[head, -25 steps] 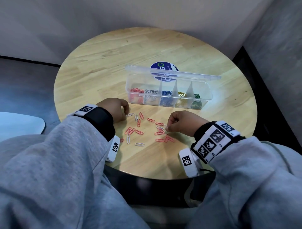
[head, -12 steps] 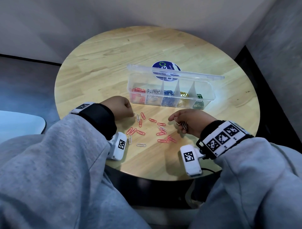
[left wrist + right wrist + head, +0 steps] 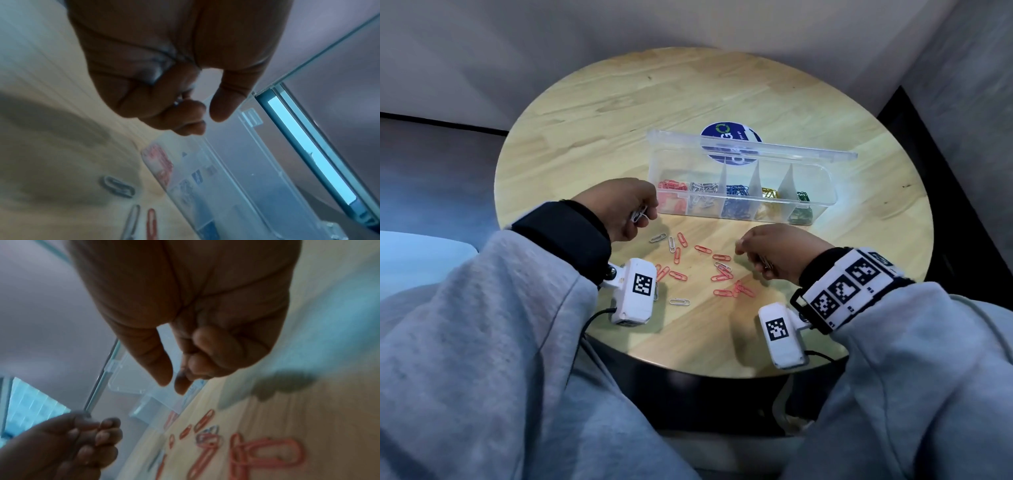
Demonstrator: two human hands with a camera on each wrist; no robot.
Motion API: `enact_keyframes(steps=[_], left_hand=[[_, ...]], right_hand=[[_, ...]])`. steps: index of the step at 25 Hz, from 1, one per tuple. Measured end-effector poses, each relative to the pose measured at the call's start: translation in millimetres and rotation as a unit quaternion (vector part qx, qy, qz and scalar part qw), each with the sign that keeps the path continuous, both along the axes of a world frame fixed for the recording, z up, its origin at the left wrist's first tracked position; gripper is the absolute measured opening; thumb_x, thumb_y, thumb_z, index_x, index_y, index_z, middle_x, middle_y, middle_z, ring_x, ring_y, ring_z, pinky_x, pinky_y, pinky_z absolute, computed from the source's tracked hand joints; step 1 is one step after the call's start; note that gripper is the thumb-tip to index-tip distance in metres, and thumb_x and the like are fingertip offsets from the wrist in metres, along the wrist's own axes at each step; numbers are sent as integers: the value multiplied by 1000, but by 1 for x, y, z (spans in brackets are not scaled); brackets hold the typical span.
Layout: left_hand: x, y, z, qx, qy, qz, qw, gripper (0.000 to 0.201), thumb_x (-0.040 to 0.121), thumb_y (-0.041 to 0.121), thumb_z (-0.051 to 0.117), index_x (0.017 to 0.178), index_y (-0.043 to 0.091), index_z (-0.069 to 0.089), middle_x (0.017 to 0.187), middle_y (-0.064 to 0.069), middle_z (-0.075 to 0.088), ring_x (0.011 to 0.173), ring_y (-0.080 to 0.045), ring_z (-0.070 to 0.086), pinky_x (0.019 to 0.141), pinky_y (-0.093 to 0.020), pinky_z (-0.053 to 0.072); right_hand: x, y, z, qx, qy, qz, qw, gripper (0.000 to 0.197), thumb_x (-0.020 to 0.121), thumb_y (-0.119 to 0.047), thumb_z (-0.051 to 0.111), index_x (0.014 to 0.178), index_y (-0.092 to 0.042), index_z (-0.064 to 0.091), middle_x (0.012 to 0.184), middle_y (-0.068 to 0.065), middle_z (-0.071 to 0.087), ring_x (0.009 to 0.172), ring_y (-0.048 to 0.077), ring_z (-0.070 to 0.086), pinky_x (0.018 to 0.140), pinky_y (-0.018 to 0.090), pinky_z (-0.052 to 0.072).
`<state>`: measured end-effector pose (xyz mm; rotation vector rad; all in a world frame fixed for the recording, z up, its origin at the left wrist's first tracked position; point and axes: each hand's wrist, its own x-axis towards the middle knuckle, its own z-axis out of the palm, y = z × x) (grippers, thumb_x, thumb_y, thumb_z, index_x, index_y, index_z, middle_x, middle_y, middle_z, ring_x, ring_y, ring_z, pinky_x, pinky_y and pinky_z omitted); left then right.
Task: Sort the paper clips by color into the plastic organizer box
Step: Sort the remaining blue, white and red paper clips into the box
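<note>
The left hand (image 3: 625,209) keeps its grip pinched on silver clips (image 3: 637,215) just short of the organizer box (image 3: 739,195), likely to drop several together, while the right hand (image 3: 774,255) curls around more clips (image 3: 766,263) above loose ones on the table (image 3: 705,329)

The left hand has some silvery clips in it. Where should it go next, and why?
Probably a short move forward and to the right, to drop them in the second slot of the box. The left hand holds silver clips beside the box's red end, and that slot already holds silver ones.
</note>
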<state>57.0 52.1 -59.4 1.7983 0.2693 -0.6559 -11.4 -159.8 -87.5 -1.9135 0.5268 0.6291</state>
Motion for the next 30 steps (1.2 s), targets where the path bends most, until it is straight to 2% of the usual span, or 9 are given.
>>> enact_keyframes(steps=[3,7,12,14,16,19,22,26,30], left_hand=[[1,-2,-9,118,-62,-75,988,13,84,9,54,73,17,52,65,-1,48,54,-13,38,47,-19,24],[2,-2,-18,317,-126,-190,920,16,81,20,66,96,24,63,79,5,52,81,-16,49,56,-21,32],[1,-8,-30,371,-132,-226,891,10,80,19,65,87,25,60,73,14,47,85,-15,50,54,-18,31],[2,-10,-33,376,-131,-228,889,8,79,20,64,78,25,58,73,14,49,84,-16,51,55,-21,33],[2,-11,-35,381,-124,-231,887,11,79,22,66,73,24,56,76,10,54,84,-16,53,62,-24,36],[1,-12,-35,383,-115,-233,886,5,80,22,67,78,21,62,85,2,62,84,-18,55,69,-25,38],[-1,-12,-33,375,-106,-236,890,5,80,20,66,82,16,67,83,-1,63,81,-19,56,67,-24,40],[1,-10,-25,321,-83,-226,916,10,78,21,66,69,17,61,68,0,59,69,-18,52,59,-23,37],[1,-11,-17,176,-46,-176,967,19,79,13,65,65,15,53,68,-5,53,65,-19,43,54,-22,33]], right_hand=[[-1,1,-1,-165,-3,145,976,12,86,-26,63,81,-15,62,61,-1,54,52,13,45,49,22,36],[0,6,1,-224,-29,164,960,7,82,-25,67,83,-18,64,71,-7,59,67,10,53,56,21,39],[2,18,-4,-239,-42,175,954,16,83,-23,65,69,-22,56,70,-7,57,72,14,55,56,21,40],[5,23,-5,-256,-36,201,945,20,84,-24,65,67,-20,56,70,-5,57,77,16,55,60,24,41],[7,25,-5,-275,-33,215,936,13,84,-22,64,76,-13,63,79,3,62,81,19,56,67,25,43],[8,29,-5,-297,-30,236,925,11,80,-11,59,84,-5,68,88,14,66,84,26,61,67,28,45],[7,30,-6,-291,-25,241,926,15,77,-7,57,87,-5,68,90,14,68,81,26,60,65,27,45],[6,28,-8,-290,-34,243,925,16,78,-9,55,89,-5,67,97,13,70,89,27,64,69,28,47],[7,31,-8,-279,-51,240,928,5,82,-16,58,84,-12,60,91,6,64,91,24,61,72,29,47]])
